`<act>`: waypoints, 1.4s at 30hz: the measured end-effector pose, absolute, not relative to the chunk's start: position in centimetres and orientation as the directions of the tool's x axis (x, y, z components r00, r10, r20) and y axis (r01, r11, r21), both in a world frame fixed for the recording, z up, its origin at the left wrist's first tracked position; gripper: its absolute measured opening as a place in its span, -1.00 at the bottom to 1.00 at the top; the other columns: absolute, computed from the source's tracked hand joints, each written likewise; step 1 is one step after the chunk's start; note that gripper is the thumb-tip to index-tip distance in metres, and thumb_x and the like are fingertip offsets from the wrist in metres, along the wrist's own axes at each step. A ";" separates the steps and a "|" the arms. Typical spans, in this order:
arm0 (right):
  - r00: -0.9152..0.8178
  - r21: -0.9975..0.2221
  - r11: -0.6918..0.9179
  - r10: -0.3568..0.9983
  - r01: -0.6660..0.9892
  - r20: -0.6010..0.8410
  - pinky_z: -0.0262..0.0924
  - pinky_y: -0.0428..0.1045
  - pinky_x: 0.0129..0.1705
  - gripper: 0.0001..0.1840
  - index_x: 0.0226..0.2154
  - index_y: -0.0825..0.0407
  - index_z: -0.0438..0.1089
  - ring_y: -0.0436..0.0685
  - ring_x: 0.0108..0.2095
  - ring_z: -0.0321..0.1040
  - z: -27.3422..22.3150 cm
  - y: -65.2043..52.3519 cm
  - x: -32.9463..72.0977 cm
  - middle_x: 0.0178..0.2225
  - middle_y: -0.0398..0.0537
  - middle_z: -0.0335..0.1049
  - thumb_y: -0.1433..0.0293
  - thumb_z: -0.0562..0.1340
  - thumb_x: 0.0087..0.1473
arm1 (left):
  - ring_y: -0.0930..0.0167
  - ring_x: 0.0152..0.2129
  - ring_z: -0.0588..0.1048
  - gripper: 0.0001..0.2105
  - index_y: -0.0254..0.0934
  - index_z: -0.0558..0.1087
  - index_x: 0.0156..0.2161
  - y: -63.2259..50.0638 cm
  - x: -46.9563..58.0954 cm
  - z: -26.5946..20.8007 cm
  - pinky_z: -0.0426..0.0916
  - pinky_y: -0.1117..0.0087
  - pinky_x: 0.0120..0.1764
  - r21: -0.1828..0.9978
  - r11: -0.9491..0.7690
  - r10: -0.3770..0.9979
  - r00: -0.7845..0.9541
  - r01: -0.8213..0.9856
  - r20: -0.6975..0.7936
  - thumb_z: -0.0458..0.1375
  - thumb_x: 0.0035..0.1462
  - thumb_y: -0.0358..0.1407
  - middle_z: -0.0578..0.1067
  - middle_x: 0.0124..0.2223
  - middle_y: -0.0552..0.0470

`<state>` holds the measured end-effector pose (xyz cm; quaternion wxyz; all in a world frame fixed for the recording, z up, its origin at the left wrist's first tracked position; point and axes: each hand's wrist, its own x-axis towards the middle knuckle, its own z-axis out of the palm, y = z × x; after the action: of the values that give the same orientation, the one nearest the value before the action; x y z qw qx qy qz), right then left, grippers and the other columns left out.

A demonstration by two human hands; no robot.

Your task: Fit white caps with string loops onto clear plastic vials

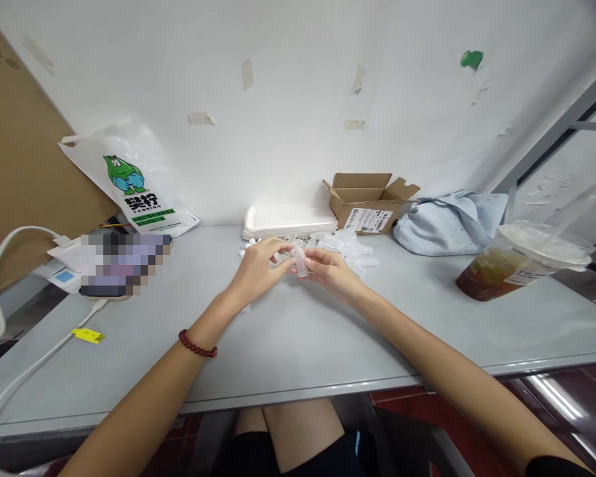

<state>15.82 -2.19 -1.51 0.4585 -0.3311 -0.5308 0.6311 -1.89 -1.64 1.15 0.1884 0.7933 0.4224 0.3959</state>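
A small translucent plastic bottle (302, 264) is held upright between my hands, just above the grey table (298, 344). My right hand (330, 270) is closed, with thumb and fingers pinching its body from the right. At its upper end, the fingertips of my left hand (261, 268) come together in a pinch; they hide whether a cap sits there. Behind my right hand lies a pile of similar translucent bottles (350, 245). Several small white pieces (251, 243) lie behind my left hand, beside thin whitish loops (298, 240) that are partly covered by my fingers.
White trays (291, 222) are stacked at the wall, next to an open cardboard box (370, 205). Rightward are a light-blue cloth pouch (447, 222) and a drink cup (521, 262). At left are a phone (129, 265), a cable (44, 358) and a white bag (139, 179).
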 end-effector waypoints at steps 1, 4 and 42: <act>-0.364 -0.968 -0.046 0.930 -0.248 0.049 0.30 0.10 -0.09 -0.72 -0.27 0.06 0.37 0.09 -0.26 0.43 -1.5 -2.2 15.8 -0.24 0.00 0.46 0.29 0.30 -0.06 | 0.29 -0.19 0.44 -0.77 -0.24 0.49 -0.17 -1.7 -1.9 1.0 0.36 0.30 -0.21 0.585 -0.619 0.784 0.376 0.524 0.493 0.18 0.03 -0.26 0.49 -0.10 -0.06; -0.364 -0.949 -0.111 0.931 -0.295 0.004 0.31 0.07 -0.10 -0.78 -0.27 0.07 0.38 0.10 -0.24 0.43 -1.5 -2.2 15.8 -0.23 0.01 0.47 0.36 0.28 -0.05 | 0.23 -0.06 0.37 -0.67 -0.22 0.44 -0.10 -1.6 -2.0 0.4 0.29 0.20 -0.05 0.449 -0.733 0.678 0.497 0.510 0.542 0.24 -0.01 -0.22 0.43 0.00 -0.09; -0.636 -0.485 0.700 0.700 0.524 0.324 0.18 0.17 -0.02 -0.44 -0.06 0.21 0.28 0.24 -0.09 0.15 -4.1 -4.6 11.3 -0.09 0.20 0.25 0.12 0.24 0.01 | 0.21 0.05 0.25 -0.52 -0.14 0.34 -0.01 -4.0 -10.2 -0.1 0.22 0.20 0.03 0.449 -0.596 0.776 0.622 0.666 0.108 0.21 -0.05 -0.03 0.40 0.02 -0.04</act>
<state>11.31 -4.62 -4.09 0.2510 -0.3449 -0.8872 0.1759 -10.18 -4.01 -0.12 0.1863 0.8810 0.4090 0.1477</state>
